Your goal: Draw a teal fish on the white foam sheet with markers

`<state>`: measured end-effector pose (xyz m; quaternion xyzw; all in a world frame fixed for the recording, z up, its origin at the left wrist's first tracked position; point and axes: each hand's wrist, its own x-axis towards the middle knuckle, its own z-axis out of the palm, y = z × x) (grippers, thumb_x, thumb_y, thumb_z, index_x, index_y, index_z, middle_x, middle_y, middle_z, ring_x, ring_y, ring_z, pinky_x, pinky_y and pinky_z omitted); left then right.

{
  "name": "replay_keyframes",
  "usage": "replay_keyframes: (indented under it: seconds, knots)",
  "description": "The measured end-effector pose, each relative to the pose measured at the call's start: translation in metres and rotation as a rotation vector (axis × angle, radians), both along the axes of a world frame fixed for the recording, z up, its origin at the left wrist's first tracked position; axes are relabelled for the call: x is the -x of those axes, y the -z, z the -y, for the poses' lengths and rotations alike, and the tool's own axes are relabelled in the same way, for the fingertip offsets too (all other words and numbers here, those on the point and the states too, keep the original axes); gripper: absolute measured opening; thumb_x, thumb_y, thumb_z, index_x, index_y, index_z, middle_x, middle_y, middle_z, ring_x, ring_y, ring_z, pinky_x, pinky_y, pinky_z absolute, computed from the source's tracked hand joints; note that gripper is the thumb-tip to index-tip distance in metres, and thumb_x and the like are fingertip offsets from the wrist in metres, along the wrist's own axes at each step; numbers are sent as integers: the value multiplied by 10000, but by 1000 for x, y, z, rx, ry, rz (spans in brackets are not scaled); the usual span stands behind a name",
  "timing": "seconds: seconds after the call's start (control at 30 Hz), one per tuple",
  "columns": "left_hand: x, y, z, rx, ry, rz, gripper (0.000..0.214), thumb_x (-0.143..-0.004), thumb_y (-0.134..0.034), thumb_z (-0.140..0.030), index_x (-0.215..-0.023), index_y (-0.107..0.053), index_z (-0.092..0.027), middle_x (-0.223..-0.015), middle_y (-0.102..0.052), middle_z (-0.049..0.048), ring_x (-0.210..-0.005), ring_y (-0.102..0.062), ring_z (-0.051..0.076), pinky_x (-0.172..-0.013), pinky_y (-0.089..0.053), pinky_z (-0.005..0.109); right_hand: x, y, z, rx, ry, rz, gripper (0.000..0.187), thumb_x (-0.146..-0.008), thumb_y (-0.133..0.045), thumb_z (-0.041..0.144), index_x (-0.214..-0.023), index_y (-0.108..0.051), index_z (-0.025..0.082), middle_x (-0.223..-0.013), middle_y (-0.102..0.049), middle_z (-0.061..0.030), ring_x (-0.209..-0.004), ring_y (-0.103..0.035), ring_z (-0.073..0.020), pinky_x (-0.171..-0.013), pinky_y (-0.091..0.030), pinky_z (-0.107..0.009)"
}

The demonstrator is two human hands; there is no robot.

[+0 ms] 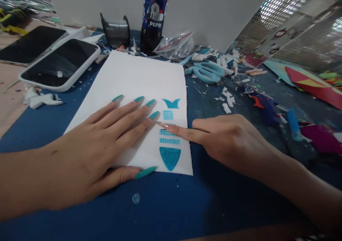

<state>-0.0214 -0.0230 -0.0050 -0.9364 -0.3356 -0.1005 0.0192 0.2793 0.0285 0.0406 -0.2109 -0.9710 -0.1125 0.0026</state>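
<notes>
My left hand [107, 144] lies flat on a white sheet of paper [139, 77], fingers spread, with long teal nails. My right hand [227, 137] comes in from the right; its index finger is stretched over the sheet and its tip touches or hovers just above a drawing. The other fingers are curled under, and I cannot tell what, if anything, is in them. The drawing, in blue-teal, looks like a segmented fish: a tail [171, 103], a dotted square [168, 114], dotted bands [169, 141] and a solid pointed piece [170, 158]. The index finger partly covers one band.
Two phones [61, 64] lie at the left. A spool of clear line [116, 30], a Pepsi bottle [155, 20] and a plastic bag [176, 45] stand behind the sheet. Light blue scissors [205, 71] and white scraps [227, 100] lie at the right.
</notes>
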Motion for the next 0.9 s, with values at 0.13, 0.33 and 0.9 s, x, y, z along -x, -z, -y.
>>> replay_keyframes:
  seconds: [0.13, 0.33, 0.9]
  knots:
    - [0, 0, 1, 11, -3, -8, 766, -1029, -432, -554, -1646, -135, -211, -1704, -169, 64, -1547, -245, 372, -1289, -132, 518, -4, 7, -1, -44, -25, -48, 593, -972, -316, 1, -1437, -582, 254, -557, -396, 57, -473, -310, -106, -505, -174, -263]
    - [1, 1, 1, 1, -7, -21, 741, -1035, -408, -540, -1644, -140, -215, -1707, -165, 54, -1555, -228, 359, -1284, -133, 533, -8, 12, -2, -67, -25, -49, 584, -990, -322, 28, -1477, -545, 262, -577, -436, 47, -468, -299, -103, -510, -154, -280]
    - [-7, -1, 9, 54, -113, 12, 663, -1064, -288, -579, -1642, -119, -302, -1704, -195, -31, -1541, -275, 344, -1292, -151, 505, -11, 3, 3, -18, 11, 26, 632, -957, -327, -6, -1504, -508, 253, -564, -471, 39, -465, -313, -109, -501, -163, -276]
